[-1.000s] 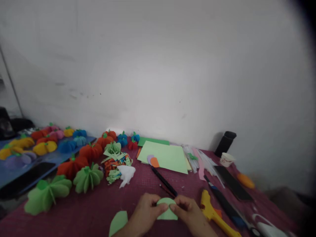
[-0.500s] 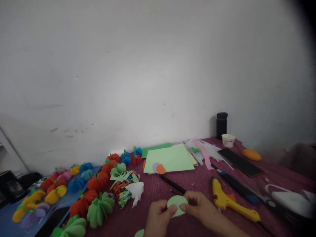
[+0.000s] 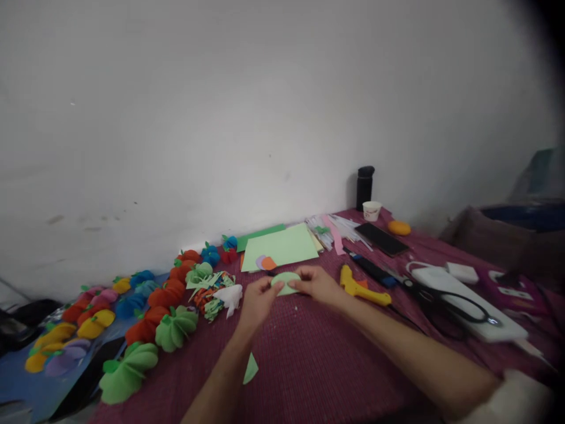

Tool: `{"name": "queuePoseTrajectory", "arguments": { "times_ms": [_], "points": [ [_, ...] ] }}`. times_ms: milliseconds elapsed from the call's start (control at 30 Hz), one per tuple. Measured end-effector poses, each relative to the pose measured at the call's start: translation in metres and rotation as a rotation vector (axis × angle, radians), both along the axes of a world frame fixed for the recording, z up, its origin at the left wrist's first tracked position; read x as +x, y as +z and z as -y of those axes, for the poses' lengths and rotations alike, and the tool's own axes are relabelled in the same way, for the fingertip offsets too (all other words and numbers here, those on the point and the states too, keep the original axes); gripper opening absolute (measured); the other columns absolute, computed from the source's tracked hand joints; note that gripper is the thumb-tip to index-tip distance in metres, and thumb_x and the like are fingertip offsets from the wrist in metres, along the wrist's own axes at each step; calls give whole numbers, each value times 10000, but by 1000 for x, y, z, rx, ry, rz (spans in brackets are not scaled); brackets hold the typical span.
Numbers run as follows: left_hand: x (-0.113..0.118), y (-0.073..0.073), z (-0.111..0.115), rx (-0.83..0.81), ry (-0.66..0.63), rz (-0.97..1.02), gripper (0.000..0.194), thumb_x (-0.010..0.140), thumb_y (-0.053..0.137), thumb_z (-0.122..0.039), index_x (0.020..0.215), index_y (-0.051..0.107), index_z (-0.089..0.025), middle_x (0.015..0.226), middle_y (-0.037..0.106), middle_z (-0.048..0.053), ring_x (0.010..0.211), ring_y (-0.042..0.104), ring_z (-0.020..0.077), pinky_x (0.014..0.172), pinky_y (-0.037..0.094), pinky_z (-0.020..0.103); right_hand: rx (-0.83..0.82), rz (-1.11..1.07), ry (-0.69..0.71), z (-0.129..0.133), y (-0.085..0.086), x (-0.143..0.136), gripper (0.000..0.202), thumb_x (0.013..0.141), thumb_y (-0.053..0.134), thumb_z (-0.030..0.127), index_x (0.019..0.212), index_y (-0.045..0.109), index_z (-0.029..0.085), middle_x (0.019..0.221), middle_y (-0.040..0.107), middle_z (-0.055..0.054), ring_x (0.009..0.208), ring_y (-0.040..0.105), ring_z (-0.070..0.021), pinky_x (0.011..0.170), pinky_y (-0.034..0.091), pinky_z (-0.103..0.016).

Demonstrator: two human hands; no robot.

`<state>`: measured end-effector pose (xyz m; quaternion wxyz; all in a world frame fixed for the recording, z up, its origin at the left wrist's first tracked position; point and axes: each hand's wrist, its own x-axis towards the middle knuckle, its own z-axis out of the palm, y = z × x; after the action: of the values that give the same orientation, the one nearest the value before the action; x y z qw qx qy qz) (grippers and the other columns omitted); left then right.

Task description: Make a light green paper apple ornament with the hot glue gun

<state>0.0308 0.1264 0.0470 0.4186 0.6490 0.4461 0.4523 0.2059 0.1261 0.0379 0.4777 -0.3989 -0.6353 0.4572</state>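
Observation:
Both hands hold a light green paper circle [image 3: 286,284] above the maroon cloth, pinching it by opposite sides. My left hand [image 3: 258,299] grips its left edge with thumb on top, and my right hand [image 3: 318,284] has its right edge between thumb and fingers. The circle is tilted, so it looks like a narrow oval. Below my left hand a folded light green paper piece [image 3: 251,370] lies on the cloth, partly covered by my forearm. A yellow glue gun [image 3: 362,288] rests to the right of my right hand.
Several coloured paper pumpkins [image 3: 176,327] line the left side, beside paper scraps [image 3: 212,297]. Behind my hands lie light green sheets [image 3: 282,246]. Black scissors [image 3: 445,300], a white power bank [image 3: 477,312], a phone [image 3: 382,238], a paper cup [image 3: 371,211] and a black bottle [image 3: 364,188] stand or lie at right.
Both hands have moved up and away from the front edge with the paper circle, which is now tilted flatter. The view has shifted, showing more of the table's right side and front.

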Motion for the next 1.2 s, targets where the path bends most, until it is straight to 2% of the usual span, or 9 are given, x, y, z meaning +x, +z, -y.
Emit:
{"name": "queuePoseTrajectory", "arguments": {
  "times_ms": [100,233,433,667,800,1033,1200],
  "points": [
    [9,12,-5,42,16,41,255,676,658,-389,730,676,-141,649,614,-8,630,505,128,639,393,241,5,-52,0,-7,7,2,281,688,611,443,726,576,167,584,470,57,518,387,-84,504,294,-218],
    [17,16,-7,78,52,41,245,655,680,-374,753,674,-149,648,609,-24,624,514,117,633,398,229,28,-110,-17,-11,6,4,267,672,638,421,672,553,167,540,405,76,494,327,-71,476,236,-212],
    [20,13,-9,80,65,-6,238,642,706,-372,728,671,-153,629,609,-34,594,511,99,606,396,211,36,-172,45,-13,0,11,245,668,650,389,654,573,157,529,417,76,489,327,-65,470,222,-210],
    [34,6,-18,42,67,35,333,632,706,-415,826,672,-147,687,650,-7,619,554,118,633,433,240,33,-197,21,-15,2,22,247,656,663,368,612,556,150,499,414,82,471,320,-60,466,238,-208],
    [38,4,-19,42,81,55,325,614,716,-418,780,663,-144,688,649,-11,613,549,112,632,431,238,40,-199,-2,-17,2,24,250,694,625,389,693,606,140,531,454,68,477,341,-65,461,251,-209],
    [42,-4,-18,48,106,89,299,633,697,-415,769,646,-154,663,627,-22,630,549,114,643,429,238,54,-160,-18,-22,-4,25,220,698,637,361,695,629,141,545,476,56,493,353,-63,469,264,-205],
    [44,-7,-15,47,102,108,260,630,703,-387,723,642,-152,623,605,-36,608,527,101,597,408,212,34,-124,-26,-21,-5,26,235,702,630,363,718,649,130,529,475,58,477,342,-62,463,258,-208]
  ]
}}
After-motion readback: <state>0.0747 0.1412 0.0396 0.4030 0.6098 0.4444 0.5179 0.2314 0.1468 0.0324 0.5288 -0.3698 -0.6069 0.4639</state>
